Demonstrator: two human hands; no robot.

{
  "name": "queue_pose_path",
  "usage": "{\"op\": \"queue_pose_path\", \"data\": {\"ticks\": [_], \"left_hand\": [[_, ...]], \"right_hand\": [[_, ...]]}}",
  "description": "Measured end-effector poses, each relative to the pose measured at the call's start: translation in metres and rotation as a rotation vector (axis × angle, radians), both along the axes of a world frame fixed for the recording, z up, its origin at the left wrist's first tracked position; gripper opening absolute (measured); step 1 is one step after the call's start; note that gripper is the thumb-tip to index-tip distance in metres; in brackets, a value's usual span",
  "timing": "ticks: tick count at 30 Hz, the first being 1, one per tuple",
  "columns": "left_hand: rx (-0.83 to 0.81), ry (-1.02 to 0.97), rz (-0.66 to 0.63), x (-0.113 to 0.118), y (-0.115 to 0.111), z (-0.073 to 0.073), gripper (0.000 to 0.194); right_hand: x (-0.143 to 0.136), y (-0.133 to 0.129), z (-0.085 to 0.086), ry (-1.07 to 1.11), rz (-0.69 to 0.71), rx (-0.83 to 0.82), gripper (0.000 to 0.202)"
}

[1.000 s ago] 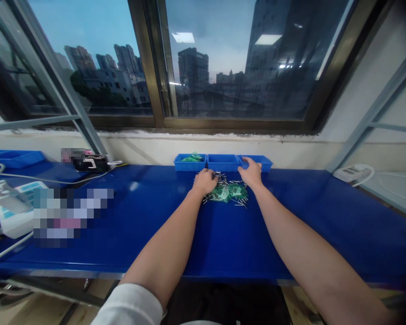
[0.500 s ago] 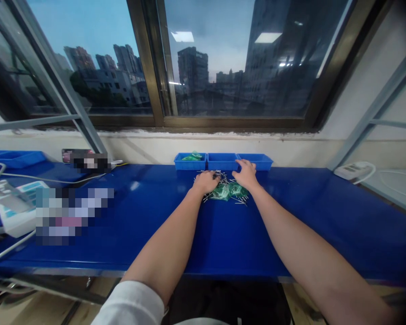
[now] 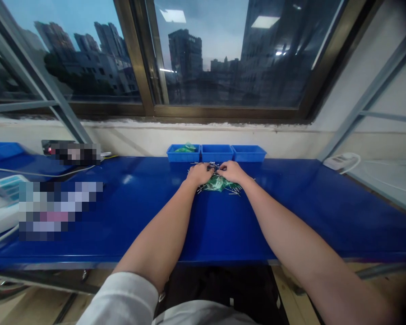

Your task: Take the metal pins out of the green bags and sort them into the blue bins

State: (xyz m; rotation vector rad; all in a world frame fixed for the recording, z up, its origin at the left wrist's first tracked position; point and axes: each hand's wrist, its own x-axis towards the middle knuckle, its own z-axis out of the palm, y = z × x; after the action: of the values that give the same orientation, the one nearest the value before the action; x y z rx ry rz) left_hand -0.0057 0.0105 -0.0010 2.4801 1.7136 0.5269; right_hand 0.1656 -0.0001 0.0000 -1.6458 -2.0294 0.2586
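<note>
On the table [image 3: 223, 225], just in front of the bins [image 3: 217, 156], the left hand [image 3: 200, 174] and right hand [image 3: 232, 171] are resting at heaped pins [image 3: 235, 192] and green bags [image 3: 216, 183], close together but not touching; can't tell if either is gripping. Left bin [image 3: 183, 156] is already holding green packs [image 3: 186, 148], so part looks done; the heap is lying outside the bins, so that looks left.
</note>
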Motion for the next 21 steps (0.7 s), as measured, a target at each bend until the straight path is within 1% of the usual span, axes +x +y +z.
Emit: {"op": "queue_pose_path", "data": {"ticks": [5, 11, 14, 17, 18, 19, 21], "left_hand": [[0.000, 0.009, -0.012, 0.0006, -0.0012, -0.0009, 0.044], [-0.014, 0.033, -0.017, 0.0026, -0.0041, 0.0010, 0.044], [-0.033, 0.029, -0.003, 0.0036, -0.0066, 0.0031, 0.043], [-0.056, -0.001, 0.019, 0.0038, -0.0076, 0.0039, 0.040], [-0.060, -0.014, 0.024, 0.0037, -0.0073, 0.0035, 0.039], [-0.061, -0.026, 0.026, 0.0035, -0.0067, 0.0029, 0.038], [-0.053, -0.045, 0.024, 0.0030, -0.0051, 0.0012, 0.037]], "right_hand": [[-0.0031, -0.0027, 0.0031, 0.060, -0.002, -0.026, 0.019], [-0.0033, -0.0025, 0.0012, 0.076, 0.026, -0.043, 0.016], [-0.0041, -0.0015, -0.0003, 0.052, 0.008, -0.022, 0.023], [-0.0061, -0.0003, -0.0008, -0.035, -0.080, 0.022, 0.039], [-0.0068, 0.0000, -0.0007, -0.072, -0.102, 0.020, 0.041], [-0.0075, 0.0001, -0.0005, -0.103, -0.111, 0.009, 0.040], [-0.0086, -0.0002, 0.0003, -0.128, -0.080, -0.027, 0.034]]}}
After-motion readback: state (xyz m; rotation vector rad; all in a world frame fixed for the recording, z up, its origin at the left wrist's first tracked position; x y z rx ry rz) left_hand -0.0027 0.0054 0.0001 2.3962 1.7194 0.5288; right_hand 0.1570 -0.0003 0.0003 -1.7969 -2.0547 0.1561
